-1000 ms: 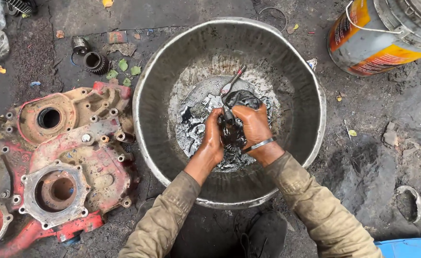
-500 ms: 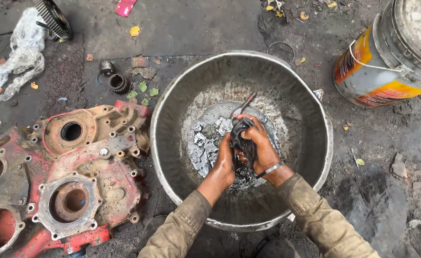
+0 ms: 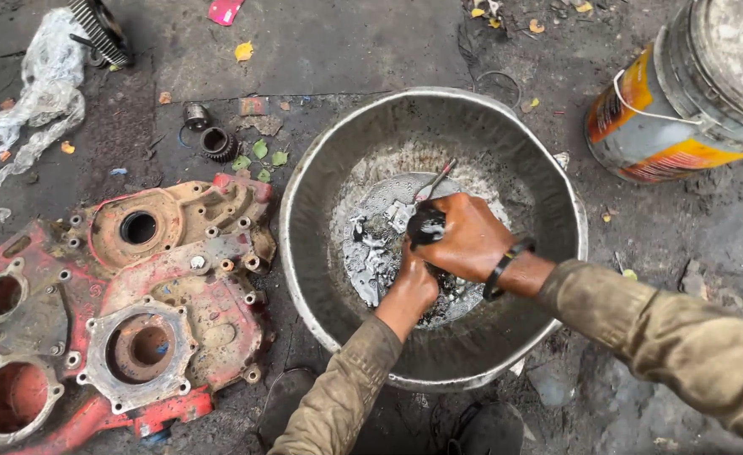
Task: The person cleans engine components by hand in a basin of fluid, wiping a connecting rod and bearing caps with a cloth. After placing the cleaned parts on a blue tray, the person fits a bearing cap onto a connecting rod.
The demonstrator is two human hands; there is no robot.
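Observation:
A large dented metal basin point(image 3: 321, 168) sits on the grimy ground with dark, silvery liquid pooled in its bottom. Both my hands are down inside it. My right hand point(image 3: 464, 240), with a dark band on the wrist, is closed over a small black greasy part point(image 3: 426, 226). My left hand point(image 3: 411, 291) sits just below it, partly hidden under the right hand, gripping the same part from underneath. A thin metal rod point(image 3: 437, 179) with a reddish tip lies in the liquid just beyond my hands.
A red, rusty engine cover casting point(image 3: 127, 303) with several round holes lies left of the basin. Small bearings point(image 3: 217, 143) and a gear point(image 3: 98, 29) lie behind it beside crumpled plastic point(image 3: 39, 93). An orange and silver drum point(image 3: 692, 93) stands at the upper right.
The view has shifted, so the basin sits further right and lower. My right hand has moved over the part and now covers my left hand's fingers.

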